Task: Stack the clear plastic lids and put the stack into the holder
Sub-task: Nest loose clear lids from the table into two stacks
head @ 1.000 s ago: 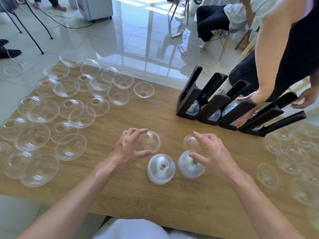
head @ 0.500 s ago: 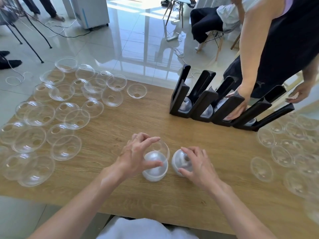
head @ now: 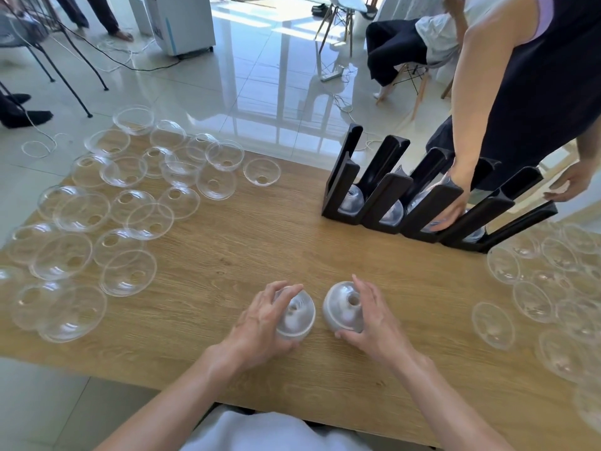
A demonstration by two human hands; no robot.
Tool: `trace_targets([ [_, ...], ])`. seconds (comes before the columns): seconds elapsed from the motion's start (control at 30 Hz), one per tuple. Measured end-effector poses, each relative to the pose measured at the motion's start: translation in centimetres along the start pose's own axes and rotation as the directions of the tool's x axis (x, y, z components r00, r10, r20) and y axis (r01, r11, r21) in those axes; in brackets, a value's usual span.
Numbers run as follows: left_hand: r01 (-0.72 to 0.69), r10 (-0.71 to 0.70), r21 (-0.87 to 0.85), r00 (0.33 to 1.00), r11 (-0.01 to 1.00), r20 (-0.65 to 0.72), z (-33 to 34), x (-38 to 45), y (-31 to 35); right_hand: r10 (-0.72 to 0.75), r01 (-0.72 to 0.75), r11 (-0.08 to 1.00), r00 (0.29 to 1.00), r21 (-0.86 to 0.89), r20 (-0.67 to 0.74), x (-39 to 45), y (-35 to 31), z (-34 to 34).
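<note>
Gripping a stack of clear lids (head: 295, 317), the left hand (head: 260, 323) curls around its left side, fingers (head: 286, 289) arched over the top edge and the thumb tucked under the near rim, so the dome with its round hole faces up between them; the stack rests on the wooden table (head: 260, 242). Just right of those fingertips, not quite touching, sits a second stack of lids (head: 343, 309), and the right hand (head: 374, 323) cups it from the right, fingers pressed together along its far side and the thumb (head: 346, 335) against its near edge. Both stacks look cloudy where the layers nest. Far beyond the fingers of both hands stands the black holder (head: 387, 193), a row of slanted channels with domed lids seated low in several of them. Another person's hand (head: 453, 208) reaches into 1 of its middle channels, while their other hand (head: 569, 183) hangs past the holder's far right end. Well to the left of the left hand lie many loose lids (head: 126, 271), scattered rim up, some overlapping; more loose lids (head: 492, 325) spread out to the right of the right hand
</note>
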State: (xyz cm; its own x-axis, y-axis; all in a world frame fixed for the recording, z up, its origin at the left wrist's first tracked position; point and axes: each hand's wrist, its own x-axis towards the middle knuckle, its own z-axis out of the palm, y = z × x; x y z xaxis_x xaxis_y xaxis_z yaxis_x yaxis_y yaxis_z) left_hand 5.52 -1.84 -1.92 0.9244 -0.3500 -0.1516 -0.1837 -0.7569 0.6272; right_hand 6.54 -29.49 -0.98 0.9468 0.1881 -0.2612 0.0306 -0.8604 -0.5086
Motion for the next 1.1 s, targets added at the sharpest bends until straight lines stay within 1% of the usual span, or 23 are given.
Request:
trace_targets([
  [0.07, -0.015, 0.015, -0.011, 1.0, 1.0, -0.011, 0.3, -0.3, -0.4, -0.008, 0.008, 1.0, 1.0, 0.015, -0.013, 0.2, -0.3, 0.2],
  [0.13, -0.014, 0.012, -0.026, 0.998, 1.0, -0.054, 0.2, -0.2, -0.9, -0.014, 0.014, 1.0, 0.999, 0.008, -0.03, 0.7, -0.8, 0.2],
  [0.23, 0.045, -0.052, -0.066, 0.992, 0.997, -0.115, -0.6, 0.4, -1.8, -0.027, 0.027, 1.0, 0.998, -0.007, -0.049, 1.8, -2.1, 0.3],
  [0.4, 0.114, -0.125, -0.094, 0.984, 0.989, -0.126, -2.7, 2.0, -2.9, -0.018, 0.02, 1.0, 0.997, 0.021, -0.076, 4.2, -4.2, 0.1],
  [0.5, 0.129, -0.138, -0.08, 0.982, 0.988, -0.128, -3.6, 2.6, -3.0, -0.04, 0.04, 0.999, 0.998, 0.0, -0.045, 4.9, -4.9, -0.2],
  [0.57, 0.121, -0.13, -0.083, 0.984, 0.989, -0.12, -4.0, 2.8, -3.2, -0.046, 0.046, 0.999, 0.999, 0.002, 0.004, 5.1, -5.0, -0.5],
  [0.67, 0.118, -0.124, -0.086, 0.99, 0.989, -0.071, -4.5, 2.6, -3.6, -0.033, 0.033, 0.999, 0.997, -0.003, 0.074, 5.1, -4.6, -1.3],
  [0.77, 0.113, -0.113, -0.142, 0.994, 0.983, 0.01, -5.2, 2.4, -4.3, -0.063, 0.063, 0.998, 0.995, -0.009, 0.076, 5.1, -4.2, -2.5],
  [0.83, 0.102, -0.1, -0.165, 0.995, 0.981, 0.026, -5.7, 2.4, -4.8, -0.107, 0.108, 0.994, 0.993, -0.023, 0.059, 5.6, -4.4, -3.4],
  [0.93, 0.103, -0.111, -0.22, 0.994, 0.97, -0.024, -6.2, 3.1, -5.7, -0.183, 0.185, 0.976, 0.983, -0.115, 0.034, 7.3, -5.9, -4.2],
  [1.0, 0.117, -0.14, -0.29, 0.988, 0.95, -0.06, -6.7, 3.9, -6.4, -0.24, 0.24, 0.957, 0.971, -0.166, 0.016, 8.7, -7.2, -4.5],
  [1.1, 0.109, -0.2, -0.4, 0.961, 0.91, -0.193, -8.1, 5.3, -7.6, -0.315, 0.315, 0.923, 0.948, -0.222, 0.035, 11.4, -9.0, -4.5],
])
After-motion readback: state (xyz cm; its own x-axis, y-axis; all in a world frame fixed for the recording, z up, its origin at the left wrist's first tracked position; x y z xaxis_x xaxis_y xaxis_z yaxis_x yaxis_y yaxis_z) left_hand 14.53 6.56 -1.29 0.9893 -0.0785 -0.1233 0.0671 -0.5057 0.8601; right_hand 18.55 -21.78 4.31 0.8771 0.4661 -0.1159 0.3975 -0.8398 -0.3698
